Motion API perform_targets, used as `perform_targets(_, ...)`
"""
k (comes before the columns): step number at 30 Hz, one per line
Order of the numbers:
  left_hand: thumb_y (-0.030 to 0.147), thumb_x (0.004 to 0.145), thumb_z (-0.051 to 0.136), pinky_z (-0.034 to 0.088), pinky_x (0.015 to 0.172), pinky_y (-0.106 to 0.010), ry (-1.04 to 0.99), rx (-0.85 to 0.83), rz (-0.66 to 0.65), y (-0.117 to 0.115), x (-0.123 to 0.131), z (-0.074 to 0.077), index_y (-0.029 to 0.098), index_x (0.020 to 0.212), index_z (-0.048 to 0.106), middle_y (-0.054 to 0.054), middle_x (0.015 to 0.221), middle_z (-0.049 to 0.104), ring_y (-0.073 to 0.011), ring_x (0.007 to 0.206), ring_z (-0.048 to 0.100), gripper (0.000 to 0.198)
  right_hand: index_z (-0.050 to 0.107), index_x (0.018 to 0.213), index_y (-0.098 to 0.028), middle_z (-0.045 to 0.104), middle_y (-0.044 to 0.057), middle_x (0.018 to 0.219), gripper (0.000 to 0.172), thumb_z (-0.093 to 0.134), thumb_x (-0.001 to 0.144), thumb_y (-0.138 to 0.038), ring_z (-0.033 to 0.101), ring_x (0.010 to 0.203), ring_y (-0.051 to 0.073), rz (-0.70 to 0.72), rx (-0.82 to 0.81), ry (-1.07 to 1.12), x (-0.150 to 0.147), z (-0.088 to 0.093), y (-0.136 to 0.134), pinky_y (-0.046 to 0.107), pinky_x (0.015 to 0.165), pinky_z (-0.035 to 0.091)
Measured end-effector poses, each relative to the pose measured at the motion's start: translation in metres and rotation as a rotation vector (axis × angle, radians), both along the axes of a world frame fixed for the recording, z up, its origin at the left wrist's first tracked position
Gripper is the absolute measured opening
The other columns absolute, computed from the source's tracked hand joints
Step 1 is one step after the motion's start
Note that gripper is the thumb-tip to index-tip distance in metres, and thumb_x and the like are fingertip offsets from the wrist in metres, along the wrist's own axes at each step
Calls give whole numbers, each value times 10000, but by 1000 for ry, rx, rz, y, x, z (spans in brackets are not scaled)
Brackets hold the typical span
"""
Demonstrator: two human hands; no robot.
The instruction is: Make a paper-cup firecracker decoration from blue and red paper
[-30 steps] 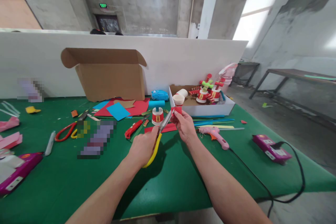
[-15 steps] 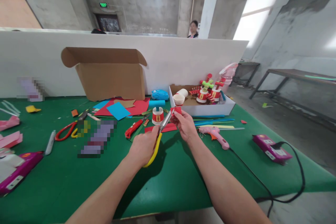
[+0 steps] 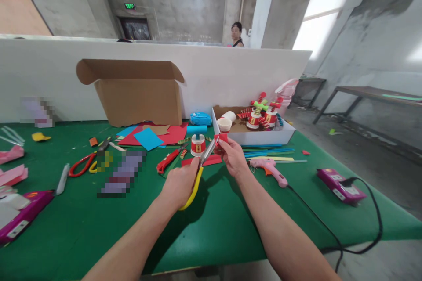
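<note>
My left hand [image 3: 180, 184] is wrapped round the yellow-handled scissors [image 3: 197, 188], whose blades point up and to the right. Between the fingers of my right hand [image 3: 233, 156] is a small piece of red paper [image 3: 220, 139], and the blade tips meet its left edge. Behind the scissors stands a white cup with a red label [image 3: 198, 145]. A red paper strip [image 3: 216, 160] lies on the green table beneath my hands.
A white box [image 3: 270, 137] holds cups and decorated figures. To the right are a pink glue gun [image 3: 270, 169] and a corded power strip [image 3: 341, 186]. A red cutter [image 3: 168, 161], coloured paper [image 3: 174, 134] and red-handled pliers [image 3: 82, 164] lie left. A person [image 3: 236, 35] is beyond the partition.
The person beyond the partition has shifted slightly left. My hands, the scissors and the red paper show hardly any movement.
</note>
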State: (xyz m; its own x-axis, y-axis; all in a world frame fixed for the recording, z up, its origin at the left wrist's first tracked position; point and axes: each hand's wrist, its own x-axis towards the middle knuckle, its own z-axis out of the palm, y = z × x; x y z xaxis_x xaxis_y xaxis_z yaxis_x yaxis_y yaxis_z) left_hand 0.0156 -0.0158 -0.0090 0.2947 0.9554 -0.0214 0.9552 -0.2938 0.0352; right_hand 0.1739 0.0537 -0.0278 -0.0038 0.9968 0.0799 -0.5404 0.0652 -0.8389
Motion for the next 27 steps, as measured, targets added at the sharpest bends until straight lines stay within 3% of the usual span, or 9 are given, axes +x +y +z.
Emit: perform_targets(27,184,887,332,503,673,-363,-6,4,3,-1,0,-1,178,1194,432,-96,828,677,-276,777,681,322,706,726,-164,626,-27,589,285,819,521,-326,544,534,85,-7,-15,20,-1,0,0,224,563,463)
